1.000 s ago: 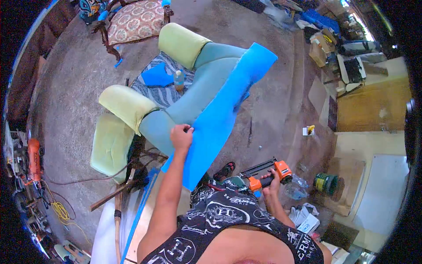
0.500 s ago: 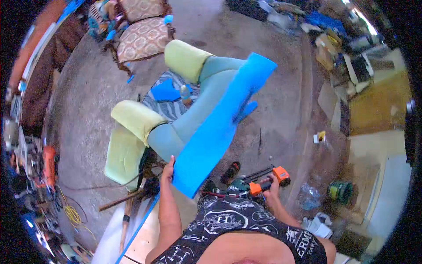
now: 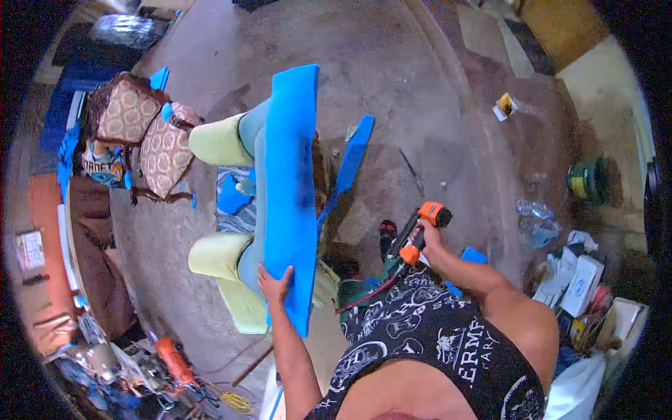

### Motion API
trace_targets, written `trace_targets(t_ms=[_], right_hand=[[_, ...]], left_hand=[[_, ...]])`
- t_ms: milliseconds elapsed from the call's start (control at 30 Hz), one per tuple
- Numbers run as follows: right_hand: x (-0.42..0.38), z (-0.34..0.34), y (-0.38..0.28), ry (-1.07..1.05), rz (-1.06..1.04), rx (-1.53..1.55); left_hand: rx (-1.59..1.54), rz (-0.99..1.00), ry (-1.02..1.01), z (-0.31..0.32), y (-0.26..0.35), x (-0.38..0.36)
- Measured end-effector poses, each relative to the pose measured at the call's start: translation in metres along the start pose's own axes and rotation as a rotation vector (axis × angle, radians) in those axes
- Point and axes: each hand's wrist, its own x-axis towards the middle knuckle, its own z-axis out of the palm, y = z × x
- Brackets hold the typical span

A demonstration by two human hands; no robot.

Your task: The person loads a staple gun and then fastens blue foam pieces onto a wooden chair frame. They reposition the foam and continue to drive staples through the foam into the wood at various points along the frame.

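A long blue foam sheet (image 3: 290, 161) lies along the top of a grey-green upholstered chair back (image 3: 253, 140). My left hand (image 3: 278, 283) rests on the sheet's near end, thumb on the foam and fingers spread over its left edge. Two pale yellow foam-padded arms (image 3: 220, 253) stick out to the left from the chair. My right hand (image 3: 432, 241) is wrapped around the handle of an orange and black nail gun (image 3: 434, 213), held to the right of the chair, apart from the foam. A red hose (image 3: 371, 292) runs from near the tool toward my lap.
A patterned armchair (image 3: 164, 150) stands at the far left. A narrow blue foam strip (image 3: 353, 157) lies beyond the sheet. Tools (image 3: 171, 360) and a yellow cord (image 3: 238, 401) crowd the lower left. At right are a green spool (image 3: 588, 180), plastic bottles (image 3: 535, 210) and a white box (image 3: 582, 283).
The view has turned, and the blue sheet now runs nearly straight away from me against the chair back. My left hand's fingers have spread over its edge. The nail gun stays in my right hand.
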Motion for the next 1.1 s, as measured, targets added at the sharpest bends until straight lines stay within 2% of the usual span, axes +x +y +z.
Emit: trace_targets(t_ms=[67, 133, 200, 267, 333, 400, 433, 500, 600, 667, 733, 767, 800, 867, 900, 933, 1000, 1033, 1100], right_hand=[[0.004, -0.005, -0.007, -0.003, -0.003, 0.027], [0.010, -0.014, -0.012, -0.004, -0.007, 0.056], [0.019, -0.022, -0.012, -0.023, -0.111, 0.047], [0.013, -0.028, -0.013, 0.015, -0.045, 0.105], [0.022, -0.041, -0.015, 0.038, -0.097, 0.143], [0.034, -0.053, -0.007, 0.069, -0.044, 0.203], [0.033, -0.055, -0.007, 0.086, -0.059, 0.210], [0.031, -0.060, -0.002, 0.120, -0.042, 0.289], [0.038, -0.064, 0.003, 0.156, -0.046, 0.336], [0.049, -0.068, 0.015, 0.178, -0.024, 0.407], [0.052, -0.069, 0.028, 0.194, -0.043, 0.379], [0.053, -0.069, 0.030, 0.194, -0.027, 0.379], [0.052, -0.067, 0.031, 0.206, -0.011, 0.389], [0.052, -0.062, 0.029, 0.233, 0.029, 0.403], [0.047, -0.061, 0.029, 0.175, -0.002, 0.367], [0.050, -0.061, 0.034, 0.184, 0.016, 0.388], [0.054, -0.058, 0.036, 0.196, 0.037, 0.446], [0.056, -0.058, 0.037, 0.208, 0.006, 0.432], [0.061, -0.060, 0.034, 0.214, 0.007, 0.447]], left_hand=[[-0.201, 0.128, -0.021, 0.000, -0.021, 0.010], [-0.258, 0.159, -0.063, -0.004, -0.027, 0.011], [-0.300, 0.196, -0.112, -0.006, -0.020, 0.021], [-0.328, 0.282, -0.088, -0.005, -0.002, 0.027], [-0.196, 0.315, -0.051, -0.014, 0.054, 0.025], [-0.025, 0.199, 0.012, -0.012, 0.097, 0.040], [-0.004, 0.205, 0.003, -0.005, 0.108, 0.060], [0.257, 0.261, 0.108, 0.009, 0.120, 0.096], [0.290, 0.325, 0.147, -0.002, 0.152, 0.089], [0.355, 0.432, 0.170, 0.005, 0.141, 0.108], [0.093, 0.486, 0.201, -0.005, 0.158, 0.097], [0.162, 0.498, 0.214, -0.007, 0.170, 0.099], [0.183, 0.502, 0.206, -0.007, 0.179, 0.104], [0.396, 0.264, 0.171, -0.003, 0.196, 0.112], [0.287, 0.264, 0.097, -0.013, 0.201, 0.105], [0.315, 0.273, 0.098, -0.019, 0.204, 0.101], [0.143, 0.383, -0.035, -0.029, 0.204, 0.092], [0.149, 0.387, -0.031, -0.028, 0.205, 0.092], [0.181, 0.530, -0.045, -0.030, 0.210, 0.088]])
